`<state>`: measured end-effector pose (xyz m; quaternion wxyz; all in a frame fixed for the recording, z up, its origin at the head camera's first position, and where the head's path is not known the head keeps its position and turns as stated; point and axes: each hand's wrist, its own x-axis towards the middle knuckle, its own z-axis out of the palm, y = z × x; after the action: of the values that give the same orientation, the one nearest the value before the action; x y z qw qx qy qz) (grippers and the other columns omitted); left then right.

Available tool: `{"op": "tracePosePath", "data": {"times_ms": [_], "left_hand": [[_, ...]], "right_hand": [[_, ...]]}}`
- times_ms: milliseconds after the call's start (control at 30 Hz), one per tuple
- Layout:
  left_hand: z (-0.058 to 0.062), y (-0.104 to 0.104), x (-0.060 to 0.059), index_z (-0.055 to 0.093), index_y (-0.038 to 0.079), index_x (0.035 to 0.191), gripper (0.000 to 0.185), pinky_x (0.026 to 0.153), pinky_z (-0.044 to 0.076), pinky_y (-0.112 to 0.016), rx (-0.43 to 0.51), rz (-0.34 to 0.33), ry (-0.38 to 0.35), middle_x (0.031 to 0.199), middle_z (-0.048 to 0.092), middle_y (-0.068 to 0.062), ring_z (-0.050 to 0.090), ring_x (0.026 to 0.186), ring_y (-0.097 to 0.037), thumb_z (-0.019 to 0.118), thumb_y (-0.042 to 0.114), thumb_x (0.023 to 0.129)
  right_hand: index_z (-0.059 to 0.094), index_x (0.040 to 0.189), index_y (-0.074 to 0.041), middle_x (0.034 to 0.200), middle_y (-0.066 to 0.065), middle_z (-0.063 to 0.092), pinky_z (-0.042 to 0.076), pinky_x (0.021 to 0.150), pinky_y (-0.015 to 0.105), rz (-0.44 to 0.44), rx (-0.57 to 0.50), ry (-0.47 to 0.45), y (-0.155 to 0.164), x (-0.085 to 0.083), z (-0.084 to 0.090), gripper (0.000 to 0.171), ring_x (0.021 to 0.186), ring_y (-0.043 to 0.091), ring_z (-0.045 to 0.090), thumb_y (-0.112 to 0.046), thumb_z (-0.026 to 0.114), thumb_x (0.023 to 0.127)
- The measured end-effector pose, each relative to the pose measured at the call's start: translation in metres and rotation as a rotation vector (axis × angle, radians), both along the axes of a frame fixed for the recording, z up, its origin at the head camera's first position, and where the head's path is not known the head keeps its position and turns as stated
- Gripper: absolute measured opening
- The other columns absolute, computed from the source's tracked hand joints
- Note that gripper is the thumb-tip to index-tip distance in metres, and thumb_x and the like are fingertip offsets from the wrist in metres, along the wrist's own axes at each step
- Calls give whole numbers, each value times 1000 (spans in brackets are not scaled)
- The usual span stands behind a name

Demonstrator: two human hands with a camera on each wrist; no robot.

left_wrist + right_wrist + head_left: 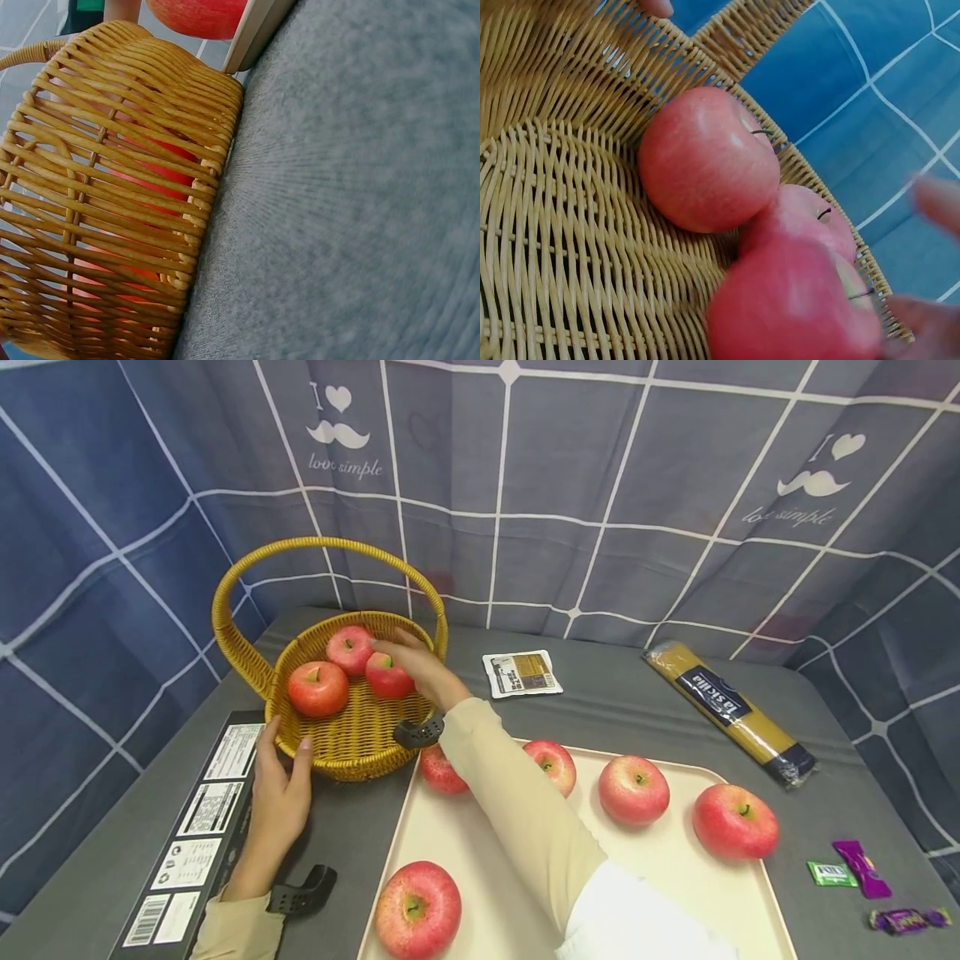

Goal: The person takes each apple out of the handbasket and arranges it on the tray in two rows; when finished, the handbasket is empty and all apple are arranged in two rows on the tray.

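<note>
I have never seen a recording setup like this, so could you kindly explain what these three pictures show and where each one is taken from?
No machine here: a person works with bare hands. The large picture comes from a camera on the head; the two close-ups come from cameras strapped to the wrists. On the grey table stands a wicker basket with three apples. The right hand grips one basket apple; the left hand touches the basket's outer wall. A cream tray holds five more apples. Nearby lie a spaghetti pack, a black box, a small packet and candies.

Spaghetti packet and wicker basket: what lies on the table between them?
In the head view, one small white sachet lies between the basket and the spaghetti packet; otherwise grey tabletop.
</note>
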<state>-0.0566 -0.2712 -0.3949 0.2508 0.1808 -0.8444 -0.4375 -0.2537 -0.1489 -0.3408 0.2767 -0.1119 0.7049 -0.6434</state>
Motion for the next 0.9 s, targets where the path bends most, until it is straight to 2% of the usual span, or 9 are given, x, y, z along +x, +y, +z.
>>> {"op": "tracePosePath", "data": {"times_ms": [67, 167, 233, 367, 433, 533, 667, 800, 900], "left_hand": [[-1, 1, 0, 21, 10, 142, 57, 106, 21, -55, 3, 3, -4, 145, 27, -20, 25, 134, -36, 45, 29, 94], [-2, 2, 0, 20, 10, 142, 57, 106, 21, -55, 7, 3, -13, 145, 26, -20, 25, 134, -36, 44, 30, 94], [-2, 3, -1, 20, 9, 142, 57, 106, 20, -55, 10, -3, -12, 145, 26, -20, 24, 134, -36, 44, 30, 94], [-1, 1, -2, 20, 9, 142, 57, 107, 20, -55, 8, -8, -4, 145, 25, -20, 24, 134, -36, 44, 29, 94], [0, 1, -1, 20, 10, 142, 57, 107, 20, -55, 9, -8, -7, 146, 25, -21, 24, 134, -37, 44, 29, 94], [0, 0, 1, 19, 10, 143, 57, 106, 20, -56, 11, -7, -21, 146, 25, -21, 24, 134, -38, 43, 30, 94], [-1, -1, 3, 19, 11, 143, 57, 105, 20, -57, 12, -2, -28, 146, 25, -21, 24, 134, -38, 43, 30, 94], [0, 0, 2, 20, 11, 143, 58, 105, 20, -57, 10, 2, -22, 146, 25, -20, 24, 134, -38, 43, 31, 94], [0, -1, 1, 20, 11, 143, 57, 105, 21, -57, 5, 1, -20, 146, 25, -20, 25, 134, -38, 44, 31, 94]], "right_hand": [[14, 146, -21, 149, 2, 26, 22, 111, 36, 63, 85, 25, 1, 4, -3, 85, 135, 18, 28, -32, 66, 80], [15, 146, -21, 148, 4, 29, 27, 109, 34, 152, 204, 150, 1, 8, -6, 93, 132, 17, 32, -27, 73, 74], [23, 145, -20, 147, 4, 32, 30, 107, 33, 180, 256, 237, 1, 10, -7, 93, 130, 17, 35, -25, 77, 70], [40, 137, -20, 139, 3, 44, 35, 103, 31, 192, 321, 404, 1, 16, -7, 80, 125, 17, 43, -25, 79, 67], [44, 134, -21, 137, 2, 47, 36, 102, 30, 180, 305, 457, 1, 19, -7, 74, 125, 16, 43, -27, 78, 68], [50, 130, -21, 134, -2, 49, 38, 99, 26, 153, 222, 506, 8, 25, -3, 66, 123, 13, 44, -29, 76, 70], [53, 126, -22, 129, -7, 52, 41, 94, 22, 118, 75, 547, 29, 41, 15, 58, 117, 8, 48, -31, 74, 73], [55, 123, -29, 126, -9, 49, 43, 91, 25, 115, 45, 602, 76, 73, 36, 56, 110, 8, 48, -30, 76, 71], [57, 121, -30, 126, -8, 47, 44, 90, 28, 140, 57, 646, 123, 103, 37, 56, 111, 10, 47, -26, 78, 69]]}}
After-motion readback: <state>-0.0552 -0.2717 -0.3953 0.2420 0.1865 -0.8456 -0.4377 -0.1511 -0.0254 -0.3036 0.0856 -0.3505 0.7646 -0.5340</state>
